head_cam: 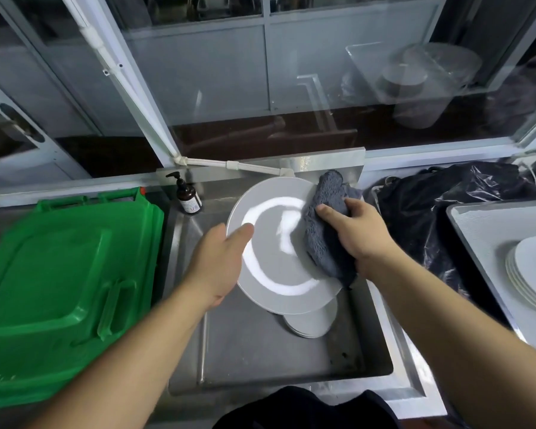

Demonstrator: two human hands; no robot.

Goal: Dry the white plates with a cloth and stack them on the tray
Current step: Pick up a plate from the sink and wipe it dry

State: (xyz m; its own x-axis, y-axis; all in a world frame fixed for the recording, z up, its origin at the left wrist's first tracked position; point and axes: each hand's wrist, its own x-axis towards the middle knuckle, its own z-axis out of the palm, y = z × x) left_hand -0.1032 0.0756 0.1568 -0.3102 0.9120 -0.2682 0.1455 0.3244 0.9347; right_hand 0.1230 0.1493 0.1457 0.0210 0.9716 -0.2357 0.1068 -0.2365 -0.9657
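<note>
Dark clothing at the bottom edge, then two bare forearms reach over the stainless steel sink (pixel 248 345). Left hand (pixel 220 264) grips the rim of a round white ceramic plate (pixel 276 252), thumb on its face, holding it tilted above the basin. Right hand (pixel 356 233) clutches a grey fluffy cloth (pixel 325 230) pressed against the plate's right edge. More white plates (pixel 313 320) lie in the sink beneath; dried ones (pixel 532 270) sit stacked on the pale tray (pixel 477 224) to the right. Glazed and probably wet, the plate looks stiff, slippery and breakable, so a firm rim hold seems wisest.
</note>
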